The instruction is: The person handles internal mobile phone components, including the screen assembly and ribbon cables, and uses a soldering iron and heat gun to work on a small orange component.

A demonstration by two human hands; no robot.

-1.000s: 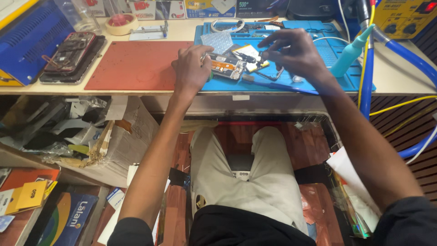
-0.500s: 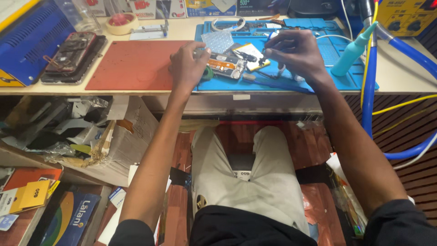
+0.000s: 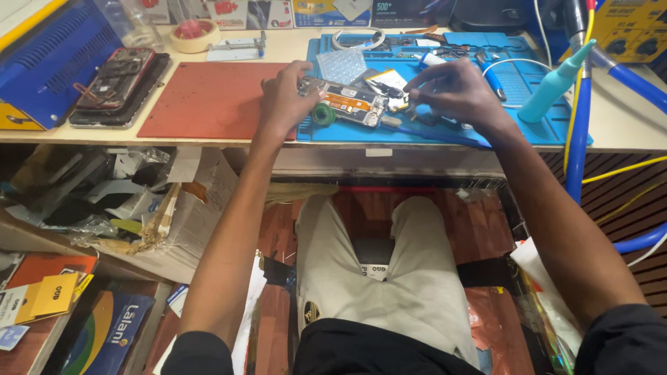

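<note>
Working on an opened smartphone (image 3: 344, 103) lying on the blue repair mat (image 3: 528, 118).
The left hand (image 3: 285, 97) clamps the phone's left end, fingers curled over its edge; the right hand (image 3: 451, 90) pinches shut at the phone's right end, on what I cannot tell. Judged mid-disassembly; the next move calls for fine, steady fingertip control.

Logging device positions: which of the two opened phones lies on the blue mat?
The opened phone under the left hand; the other opened phone lies far left, off both mats.
</note>
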